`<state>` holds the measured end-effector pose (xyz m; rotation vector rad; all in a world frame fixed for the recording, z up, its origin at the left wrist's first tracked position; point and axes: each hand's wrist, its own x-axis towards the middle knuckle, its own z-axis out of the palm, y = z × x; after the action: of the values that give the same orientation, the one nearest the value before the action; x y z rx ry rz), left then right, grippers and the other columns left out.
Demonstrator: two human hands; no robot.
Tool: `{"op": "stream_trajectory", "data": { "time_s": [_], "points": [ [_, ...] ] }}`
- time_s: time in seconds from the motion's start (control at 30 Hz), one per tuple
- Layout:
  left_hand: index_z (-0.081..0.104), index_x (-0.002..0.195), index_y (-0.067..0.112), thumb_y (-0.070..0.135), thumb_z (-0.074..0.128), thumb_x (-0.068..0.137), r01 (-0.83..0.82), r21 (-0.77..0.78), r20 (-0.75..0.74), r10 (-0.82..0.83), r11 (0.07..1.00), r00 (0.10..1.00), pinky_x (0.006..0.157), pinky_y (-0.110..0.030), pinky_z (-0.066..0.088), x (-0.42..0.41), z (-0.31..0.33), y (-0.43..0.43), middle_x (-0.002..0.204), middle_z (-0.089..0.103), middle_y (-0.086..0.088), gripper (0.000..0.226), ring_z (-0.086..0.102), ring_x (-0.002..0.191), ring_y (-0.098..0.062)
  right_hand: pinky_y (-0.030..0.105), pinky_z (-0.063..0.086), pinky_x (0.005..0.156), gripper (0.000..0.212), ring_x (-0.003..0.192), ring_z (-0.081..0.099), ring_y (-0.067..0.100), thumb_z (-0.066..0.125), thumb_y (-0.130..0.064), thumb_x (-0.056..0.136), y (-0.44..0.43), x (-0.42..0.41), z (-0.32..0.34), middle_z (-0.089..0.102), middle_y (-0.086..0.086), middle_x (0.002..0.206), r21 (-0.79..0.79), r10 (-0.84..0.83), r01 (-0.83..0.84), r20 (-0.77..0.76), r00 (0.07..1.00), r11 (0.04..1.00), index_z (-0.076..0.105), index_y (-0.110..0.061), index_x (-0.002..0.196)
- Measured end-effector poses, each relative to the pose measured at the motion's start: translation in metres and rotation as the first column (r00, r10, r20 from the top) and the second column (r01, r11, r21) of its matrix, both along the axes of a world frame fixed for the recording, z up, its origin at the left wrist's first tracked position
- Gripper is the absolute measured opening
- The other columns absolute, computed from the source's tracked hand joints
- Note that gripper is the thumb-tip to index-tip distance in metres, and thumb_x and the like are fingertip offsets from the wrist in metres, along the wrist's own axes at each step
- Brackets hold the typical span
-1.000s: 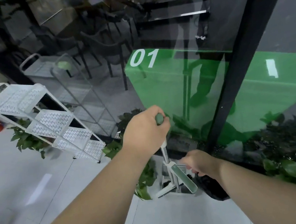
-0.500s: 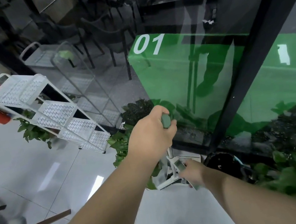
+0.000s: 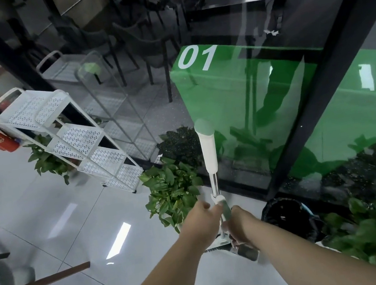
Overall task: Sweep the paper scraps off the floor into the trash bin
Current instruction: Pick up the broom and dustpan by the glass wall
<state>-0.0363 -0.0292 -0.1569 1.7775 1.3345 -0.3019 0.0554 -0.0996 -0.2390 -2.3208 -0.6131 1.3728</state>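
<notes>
Steadying the broom (image 3: 209,153), left grip (image 3: 199,220) is holding its shaft; right grip (image 3: 241,223) is clasping the dustpan handle (image 3: 226,212), apparently to unclip it.

We see both hands low on an upright broom pole (image 3: 211,163), its white grip and pale green cap rising above them. The left hand (image 3: 200,221) closes on the pole at a white clip. The right hand (image 3: 241,228) grips a green handle (image 3: 227,213) just beside it. A black-lined trash bin (image 3: 287,212) stands near on the right by the glass wall (image 3: 248,99), and a leafy plant (image 3: 172,188) stands on the left.
</notes>
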Motion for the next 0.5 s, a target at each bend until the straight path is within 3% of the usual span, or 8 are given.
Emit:
{"op": "stream_trajectory", "data": {
  "time_s": [0.07, 0.1, 0.2, 0.3, 0.43, 0.5],
  "points": [
    [0.065, 0.111, 0.01, 0.054, 0.047, 0.1, -0.028, -0.064, -0.043, 0.026, 0.998, 0.999, 0.075, -0.033, 0.046, 0.001, -0.008, 0.0, 0.088, 0.065, -0.003, 0.049, 0.061, 0.082, -0.021, 0.032, 0.054, 0.06, 0.016, 0.061, 0.058, 0.022, 0.061, -0.017, 0.09, -0.004, -0.004, 0.002, 0.059, 0.008, 0.076, 0.031, -0.061, 0.063, -0.068, 0.996, 0.998, 0.057, -0.007, 0.102],
    [0.065, 0.108, 0.006, 0.052, 0.048, 0.1, -0.062, -0.09, -0.055, 0.057, 0.994, 0.997, 0.073, -0.032, 0.045, 0.002, -0.012, 0.0, 0.086, 0.066, -0.004, 0.049, 0.058, 0.075, -0.02, 0.032, 0.05, 0.057, 0.021, 0.056, 0.055, 0.019, 0.062, -0.019, 0.089, -0.007, -0.005, 0.006, 0.058, 0.007, 0.071, 0.036, -0.077, 0.082, -0.114, 0.99, 0.996, 0.057, -0.006, 0.105],
    [0.067, 0.117, 0.003, 0.048, 0.057, 0.097, -0.17, -0.168, -0.066, 0.161, 0.971, 0.985, 0.072, -0.03, 0.048, 0.004, -0.024, -0.001, 0.101, 0.072, -0.011, 0.049, 0.058, 0.071, -0.018, 0.04, 0.054, 0.073, 0.028, 0.077, 0.061, 0.02, 0.066, -0.027, 0.09, -0.015, -0.011, 0.015, 0.065, 0.007, 0.092, 0.112, -0.057, 0.083, -0.217, 0.974, 0.99, 0.052, -0.016, 0.112],
    [0.069, 0.111, 0.002, 0.044, 0.07, 0.093, -0.315, -0.26, -0.012, 0.323, 0.913, 0.946, 0.071, -0.031, 0.053, 0.003, -0.027, -0.004, 0.101, 0.074, -0.013, 0.046, 0.065, 0.075, -0.02, 0.037, 0.052, 0.079, 0.034, 0.097, 0.063, 0.018, 0.065, -0.033, 0.092, -0.025, -0.014, 0.034, 0.066, 0.001, 0.106, 0.189, 0.037, 0.004, -0.209, 0.977, 0.982, 0.049, -0.023, 0.12],
    [0.069, 0.094, 0.004, 0.029, 0.077, 0.091, -0.44, -0.43, 0.043, 0.505, 0.788, 0.862, 0.093, -0.044, 0.059, -0.005, -0.023, -0.006, 0.094, 0.078, -0.015, 0.027, 0.075, 0.091, -0.028, 0.035, 0.055, 0.079, 0.046, 0.1, 0.067, 0.016, 0.073, -0.037, 0.081, -0.04, -0.005, 0.054, 0.068, -0.002, 0.111, 0.213, 0.136, -0.072, -0.302, 0.944, 0.974, 0.05, -0.027, 0.12],
    [0.069, 0.094, 0.002, 0.024, 0.074, 0.093, -0.448, -0.455, 0.054, 0.526, 0.77, 0.849, 0.093, -0.049, 0.059, -0.011, -0.02, -0.005, 0.088, 0.076, -0.014, 0.023, 0.075, 0.085, -0.029, 0.036, 0.053, 0.077, 0.034, 0.094, 0.066, 0.017, 0.069, -0.032, 0.083, -0.042, 0.006, 0.062, 0.068, 0.001, 0.107, 0.196, 0.151, -0.095, -0.294, 0.944, 0.976, 0.057, -0.024, 0.113]
  ]
}}
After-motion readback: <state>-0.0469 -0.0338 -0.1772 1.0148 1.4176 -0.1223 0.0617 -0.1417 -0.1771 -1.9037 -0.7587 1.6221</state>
